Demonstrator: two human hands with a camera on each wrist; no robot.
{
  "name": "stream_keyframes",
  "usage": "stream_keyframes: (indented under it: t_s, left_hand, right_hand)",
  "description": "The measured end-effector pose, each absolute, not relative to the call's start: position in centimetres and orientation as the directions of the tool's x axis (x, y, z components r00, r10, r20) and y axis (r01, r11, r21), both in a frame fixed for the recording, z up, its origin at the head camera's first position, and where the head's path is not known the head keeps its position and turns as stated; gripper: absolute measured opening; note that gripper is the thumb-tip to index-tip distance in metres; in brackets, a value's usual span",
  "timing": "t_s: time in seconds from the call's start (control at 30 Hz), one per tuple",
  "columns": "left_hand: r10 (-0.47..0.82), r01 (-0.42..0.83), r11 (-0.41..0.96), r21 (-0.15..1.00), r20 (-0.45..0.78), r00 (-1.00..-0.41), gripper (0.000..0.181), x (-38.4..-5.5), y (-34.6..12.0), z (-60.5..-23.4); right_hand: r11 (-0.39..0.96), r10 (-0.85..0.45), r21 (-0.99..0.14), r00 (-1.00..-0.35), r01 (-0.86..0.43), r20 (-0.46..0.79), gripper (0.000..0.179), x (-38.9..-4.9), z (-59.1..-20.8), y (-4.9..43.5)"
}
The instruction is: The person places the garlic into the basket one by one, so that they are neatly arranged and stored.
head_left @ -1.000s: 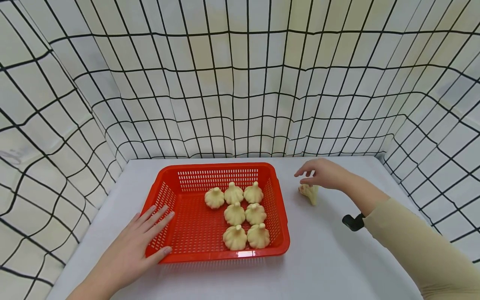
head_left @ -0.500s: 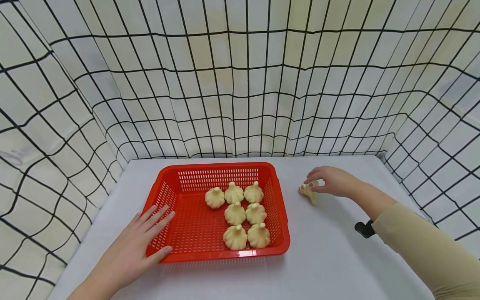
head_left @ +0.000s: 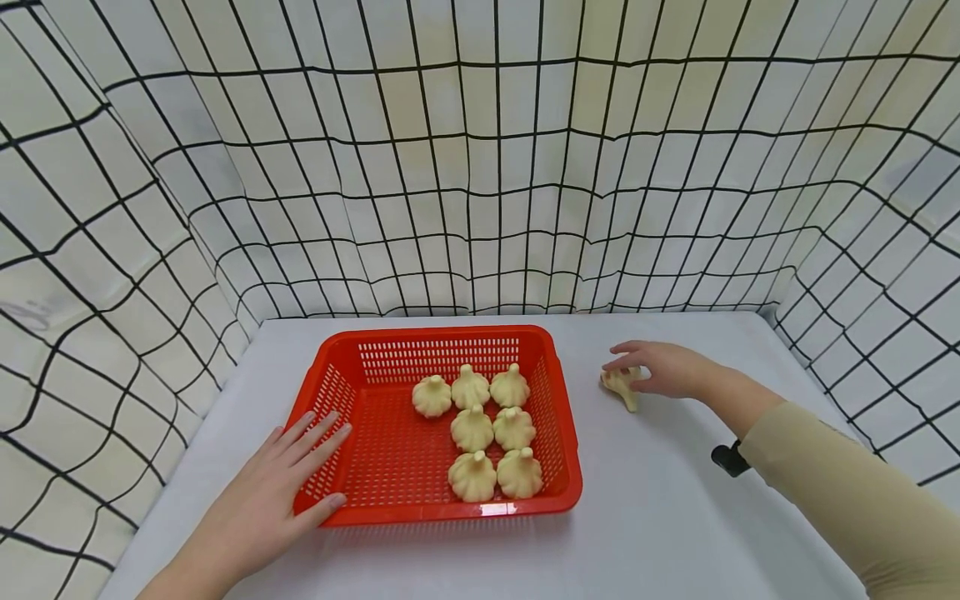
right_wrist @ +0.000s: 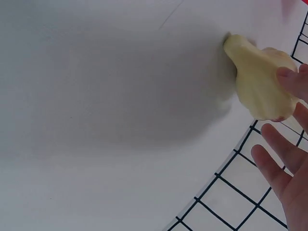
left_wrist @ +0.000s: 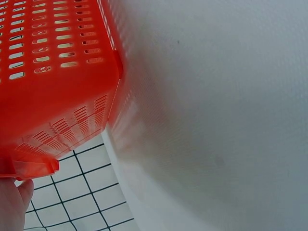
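In the head view, my left hand (head_left: 266,487) rests with spread fingers on the left edge of a red plastic basket (head_left: 420,510). Several pale garlic bulbs (head_left: 472,429) sit inside it, grouped toward the right. A single garlic bulb (head_left: 622,387) lies on the table right of the basket, its neck toward me. Over this bulb is my right hand (head_left: 667,369), thumb on the near side and fingers reaching across. From the right wrist, the thumb overlaps the bulb (right_wrist: 262,79), while the lower fingers (right_wrist: 272,168) are straight and spread.
A white cloth covers the table (head_left: 675,517). Black netting (head_left: 495,183) over white sheeting closes off the back and both sides. A small black object (head_left: 730,458) shows at the right sleeve's cuff.
My right hand has come down and slightly to the right onto the loose garlic bulb, which keeps its place. The left hand and basket look unmoved.
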State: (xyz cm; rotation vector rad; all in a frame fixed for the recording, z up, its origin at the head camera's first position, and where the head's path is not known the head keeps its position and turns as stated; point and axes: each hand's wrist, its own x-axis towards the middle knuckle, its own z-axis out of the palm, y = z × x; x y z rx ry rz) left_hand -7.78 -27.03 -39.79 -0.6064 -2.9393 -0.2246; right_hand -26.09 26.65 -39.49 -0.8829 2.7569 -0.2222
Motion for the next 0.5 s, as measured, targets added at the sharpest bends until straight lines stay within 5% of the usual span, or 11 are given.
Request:
stream_keyframes:
  t_s: [0.5]
  left_hand:
    - [0.407,0.434,0.895,0.099,0.215,-0.888,0.076,-7.81,-27.27,-40.08]
  right_hand:
    - [0.801,-0.597,-0.183,-0.783,-0.570,-0.176,0.048,-25.99,-40.08,26.64]
